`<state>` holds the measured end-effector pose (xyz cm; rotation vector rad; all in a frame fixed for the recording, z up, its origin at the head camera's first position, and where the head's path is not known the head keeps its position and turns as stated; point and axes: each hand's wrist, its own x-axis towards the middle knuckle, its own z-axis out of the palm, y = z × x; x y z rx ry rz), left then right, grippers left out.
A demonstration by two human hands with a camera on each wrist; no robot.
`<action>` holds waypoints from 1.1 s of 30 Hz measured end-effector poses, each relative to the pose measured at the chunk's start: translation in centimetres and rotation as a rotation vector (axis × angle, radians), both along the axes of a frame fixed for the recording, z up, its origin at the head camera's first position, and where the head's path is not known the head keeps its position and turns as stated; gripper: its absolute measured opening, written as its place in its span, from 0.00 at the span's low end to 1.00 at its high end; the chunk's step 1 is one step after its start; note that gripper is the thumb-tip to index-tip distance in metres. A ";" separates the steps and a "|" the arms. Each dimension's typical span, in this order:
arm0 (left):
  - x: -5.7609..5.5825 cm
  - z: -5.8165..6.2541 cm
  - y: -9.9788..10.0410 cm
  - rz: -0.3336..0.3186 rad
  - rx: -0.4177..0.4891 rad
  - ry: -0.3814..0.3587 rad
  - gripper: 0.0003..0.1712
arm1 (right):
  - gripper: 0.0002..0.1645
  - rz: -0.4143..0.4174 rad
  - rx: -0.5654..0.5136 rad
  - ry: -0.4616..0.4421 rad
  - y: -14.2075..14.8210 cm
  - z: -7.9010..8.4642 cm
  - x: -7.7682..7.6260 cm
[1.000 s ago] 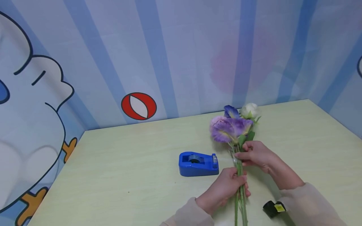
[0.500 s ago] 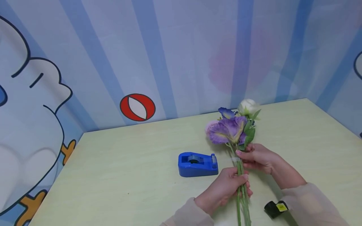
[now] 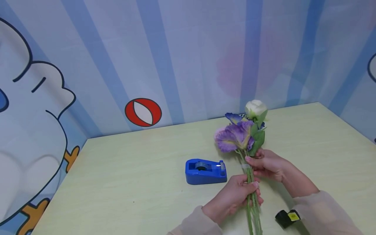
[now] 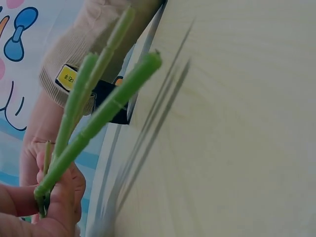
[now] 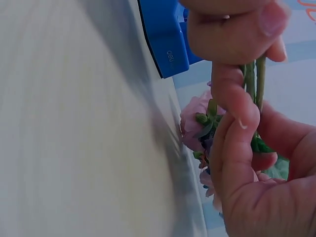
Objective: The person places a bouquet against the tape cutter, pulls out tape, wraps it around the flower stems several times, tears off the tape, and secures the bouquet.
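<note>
A bouquet of artificial flowers [image 3: 235,135] leans over the table in both hands, with purple petals, a pink bloom and a white rose [image 3: 256,108] at its top. My left hand [image 3: 236,195] grips the green stems [image 3: 254,212] at mid-length, and their cut ends [image 4: 154,60] point out past it in the left wrist view. Just above, my right hand [image 3: 268,164] pinches the stems below the leaves, thumb in front. A band of clear tape [image 3: 245,166] shows around the stems between the hands. The pink bloom [image 5: 196,121] hangs beyond the fingers in the right wrist view.
A blue tape dispenser [image 3: 205,172] with a roll in it stands on the pale table [image 3: 132,176], left of the bouquet. By the right cuff sits a black device [image 3: 285,218] with a yellow label. A printed striped backdrop [image 3: 194,65] rises along the table's back edge.
The bouquet has turned in my hands: the white rose stands higher and more green leaf shows on the right. Both hands keep nearly the same place, the right one laid closer along the stems.
</note>
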<state>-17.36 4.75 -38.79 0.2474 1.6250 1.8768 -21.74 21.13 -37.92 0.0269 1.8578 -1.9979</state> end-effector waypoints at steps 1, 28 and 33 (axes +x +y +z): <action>0.0 0.0 0.0 0.005 0.000 0.001 0.09 | 0.15 -0.003 0.006 0.007 0.1 0.0 0.0; 0.1 -0.3 0.1 0.038 0.005 0.017 0.09 | 0.18 0.009 -0.021 -0.001 -0.2 0.7 0.3; 0.0 -0.2 0.0 0.046 -0.008 0.001 0.09 | 0.21 0.005 -0.006 -0.004 -0.3 0.9 0.4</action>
